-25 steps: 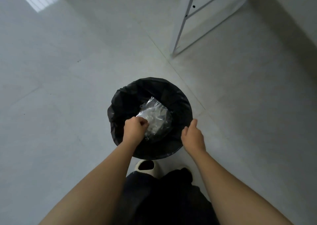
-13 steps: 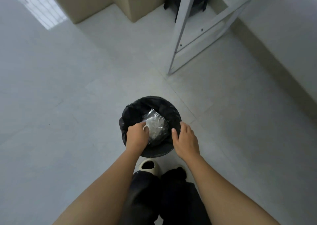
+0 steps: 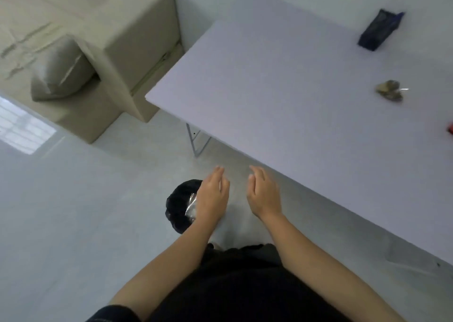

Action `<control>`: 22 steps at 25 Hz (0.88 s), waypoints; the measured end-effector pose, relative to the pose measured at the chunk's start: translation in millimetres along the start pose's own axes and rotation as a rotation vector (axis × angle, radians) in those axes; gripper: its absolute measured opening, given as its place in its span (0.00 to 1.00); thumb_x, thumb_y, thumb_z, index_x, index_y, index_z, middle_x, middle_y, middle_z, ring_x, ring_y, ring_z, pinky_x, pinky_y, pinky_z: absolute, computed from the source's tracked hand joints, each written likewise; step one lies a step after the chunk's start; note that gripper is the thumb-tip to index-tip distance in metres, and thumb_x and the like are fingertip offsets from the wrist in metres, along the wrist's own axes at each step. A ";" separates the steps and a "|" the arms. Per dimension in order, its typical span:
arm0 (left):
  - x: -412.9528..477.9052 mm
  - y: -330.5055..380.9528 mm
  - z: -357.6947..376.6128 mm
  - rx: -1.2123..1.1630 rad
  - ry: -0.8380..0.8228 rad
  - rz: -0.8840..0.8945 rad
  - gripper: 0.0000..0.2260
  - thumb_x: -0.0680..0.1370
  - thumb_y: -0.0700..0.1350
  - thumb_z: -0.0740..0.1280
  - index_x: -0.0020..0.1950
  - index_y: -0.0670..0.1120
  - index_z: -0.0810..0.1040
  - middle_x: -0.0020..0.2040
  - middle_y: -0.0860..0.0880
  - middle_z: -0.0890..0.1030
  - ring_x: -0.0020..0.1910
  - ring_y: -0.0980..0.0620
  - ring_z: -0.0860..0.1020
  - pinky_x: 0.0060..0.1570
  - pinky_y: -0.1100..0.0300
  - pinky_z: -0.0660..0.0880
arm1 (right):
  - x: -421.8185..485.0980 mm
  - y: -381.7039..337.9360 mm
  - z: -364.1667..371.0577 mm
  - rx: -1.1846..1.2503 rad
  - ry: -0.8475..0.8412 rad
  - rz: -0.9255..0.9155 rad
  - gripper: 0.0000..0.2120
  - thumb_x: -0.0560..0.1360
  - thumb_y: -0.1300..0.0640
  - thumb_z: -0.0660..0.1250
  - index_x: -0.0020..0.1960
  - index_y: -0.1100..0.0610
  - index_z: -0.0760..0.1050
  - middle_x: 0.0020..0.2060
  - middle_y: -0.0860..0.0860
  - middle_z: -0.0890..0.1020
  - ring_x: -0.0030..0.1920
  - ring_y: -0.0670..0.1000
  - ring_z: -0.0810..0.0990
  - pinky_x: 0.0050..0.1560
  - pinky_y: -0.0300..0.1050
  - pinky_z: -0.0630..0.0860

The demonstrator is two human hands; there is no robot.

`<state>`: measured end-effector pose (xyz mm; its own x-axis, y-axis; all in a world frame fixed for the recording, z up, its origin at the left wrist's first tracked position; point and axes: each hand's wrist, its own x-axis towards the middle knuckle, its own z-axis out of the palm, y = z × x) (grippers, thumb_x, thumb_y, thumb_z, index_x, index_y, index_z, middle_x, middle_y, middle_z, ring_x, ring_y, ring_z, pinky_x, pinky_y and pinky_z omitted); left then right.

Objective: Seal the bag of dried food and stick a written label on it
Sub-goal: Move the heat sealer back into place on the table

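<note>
Left grip (image 3: 212, 199) slack above black-lined bin (image 3: 175, 206), clear plastic wrapper (image 3: 191, 209) inside

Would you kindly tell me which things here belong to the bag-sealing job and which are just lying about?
For the job: brownish dried food bag on the table; possibly the dark blue packet; left hand and right hand, both empty.
Lying about: black bin holding clear plastic; sofa; cushion.
</note>
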<state>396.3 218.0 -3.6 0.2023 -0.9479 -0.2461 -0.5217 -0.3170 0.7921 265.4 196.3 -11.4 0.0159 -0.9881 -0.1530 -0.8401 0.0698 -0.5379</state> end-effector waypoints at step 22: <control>81.6 426.1 450.2 0.169 -0.571 0.385 0.23 0.81 0.48 0.55 0.75 0.42 0.59 0.73 0.43 0.66 0.72 0.45 0.64 0.69 0.55 0.60 | 59.5 490.9 -398.5 -0.264 0.440 0.600 0.30 0.73 0.51 0.66 0.70 0.62 0.63 0.67 0.58 0.70 0.68 0.58 0.67 0.66 0.54 0.64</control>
<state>-182.6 -8.7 62.4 -0.4646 -0.8473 -0.2573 -0.5993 0.0870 0.7958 -362.1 117.1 45.8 -0.6506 -0.7593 0.0168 -0.7390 0.6278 -0.2444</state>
